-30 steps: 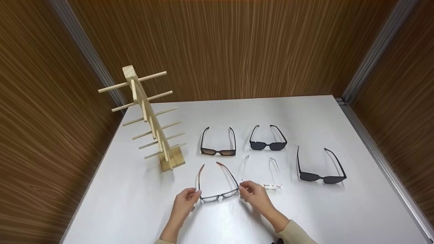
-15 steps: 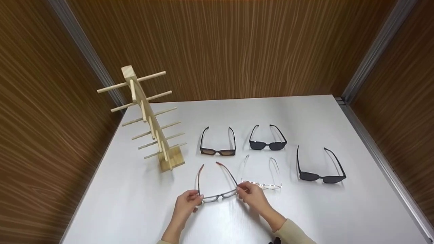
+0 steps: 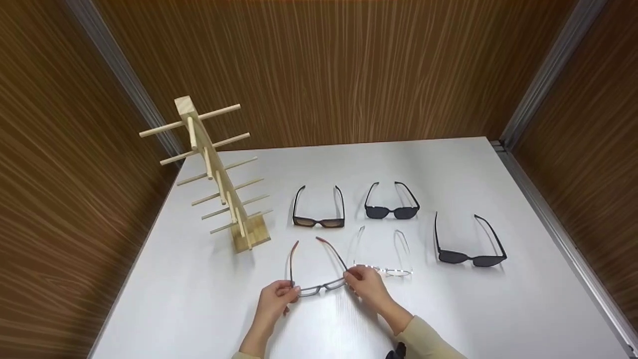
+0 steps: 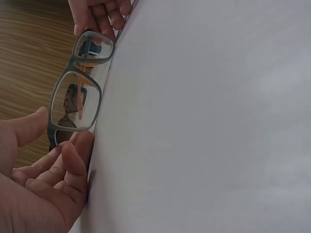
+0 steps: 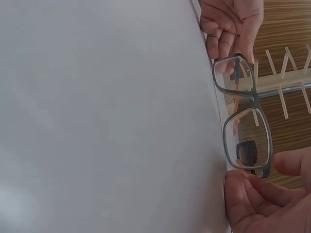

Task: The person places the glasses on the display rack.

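Eyeglasses (image 3: 321,287) with a dark grey frame, clear lenses and reddish-brown temple tips stand unfolded on the white table, lenses toward me. My left hand (image 3: 273,304) holds their left front corner between thumb and fingers. At the opposite corner, my right hand (image 3: 370,288) grips the frame near the hinge. The left wrist view has the left hand (image 4: 46,179) low beside the eyeglasses (image 4: 50,104), fingers curled under the corner. In the right wrist view the right hand (image 5: 272,199) curls around the lower corner of the eyeglasses (image 5: 261,116).
A wooden peg rack (image 3: 219,169) stands at the left. Behind lie brown-lensed sunglasses (image 3: 319,222) and black sunglasses (image 3: 392,213). Clear-framed glasses (image 3: 398,272) sit just beyond my right hand, with more black sunglasses (image 3: 471,259) to the right. Wood-grain panels (image 3: 324,75) enclose the table (image 3: 498,314).
My left thumb has moved right, over the eyeglasses' left corner. My right hand has shifted slightly left along the frame. The eyeglasses stay nearly in place.
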